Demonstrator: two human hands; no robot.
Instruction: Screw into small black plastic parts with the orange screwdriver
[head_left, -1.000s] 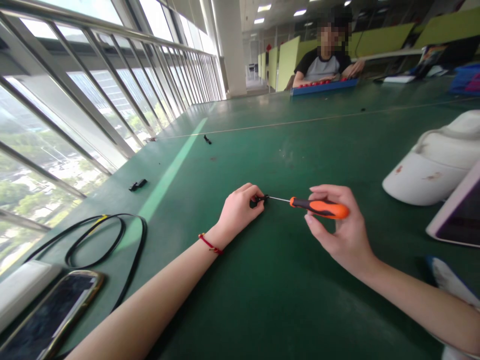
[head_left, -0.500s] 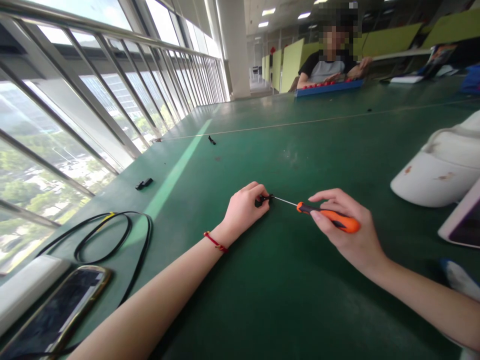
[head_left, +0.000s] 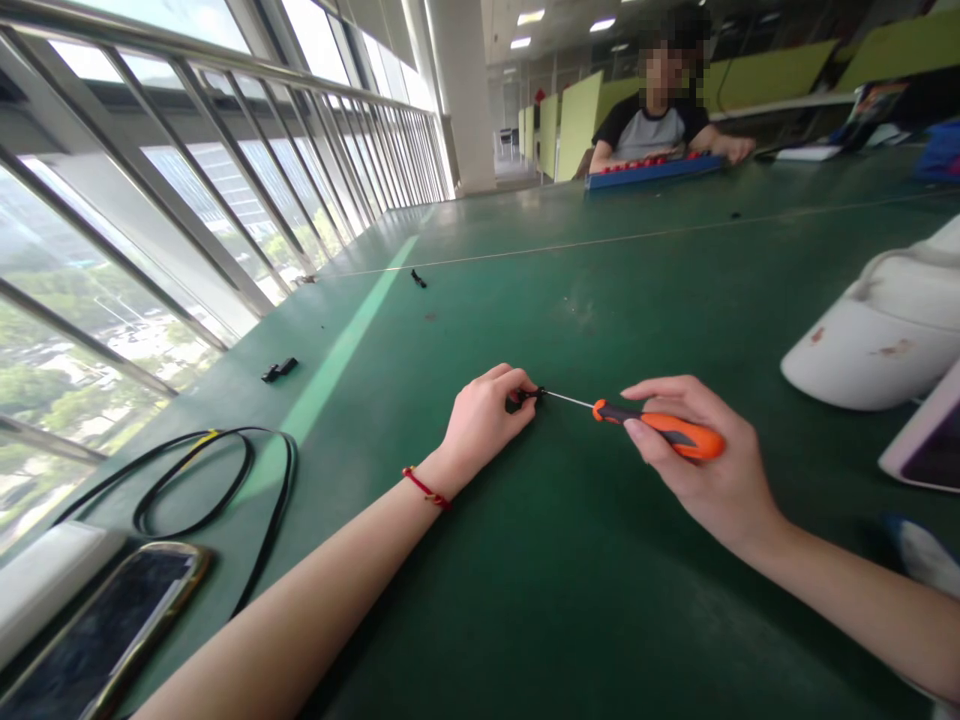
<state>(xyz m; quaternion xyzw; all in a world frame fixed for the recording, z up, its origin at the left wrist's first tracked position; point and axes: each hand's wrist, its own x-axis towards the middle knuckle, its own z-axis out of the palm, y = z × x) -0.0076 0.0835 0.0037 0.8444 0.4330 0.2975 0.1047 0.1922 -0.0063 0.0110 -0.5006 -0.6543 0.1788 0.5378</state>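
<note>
My left hand (head_left: 491, 412), with a red cord bracelet (head_left: 426, 488) at the wrist, rests on the green table and pinches a small black part (head_left: 523, 398). Fingers cover most of that part, so its exact kind is hidden. In my right hand (head_left: 705, 465) is a screwdriver (head_left: 686, 436) with an orange and black handle, held between thumb and fingers. Its thin metal shaft points left, and the tip meets the black part at my left fingertips. Whether the tip sits in a screw is too small to tell.
Other small black pieces (head_left: 280, 370) lie on the left of the table (head_left: 585, 600). A coiled black cable (head_left: 289, 470) and a phone (head_left: 105, 630) are at lower left. A white container (head_left: 870, 345) stands right. Across the table, a person sits behind a blue tray (head_left: 652, 172).
The view has shifted slightly. My right fingers have moved a little on the screwdriver handle, while its tip stays at the black part. The person opposite has lowered a hand beside the tray.
</note>
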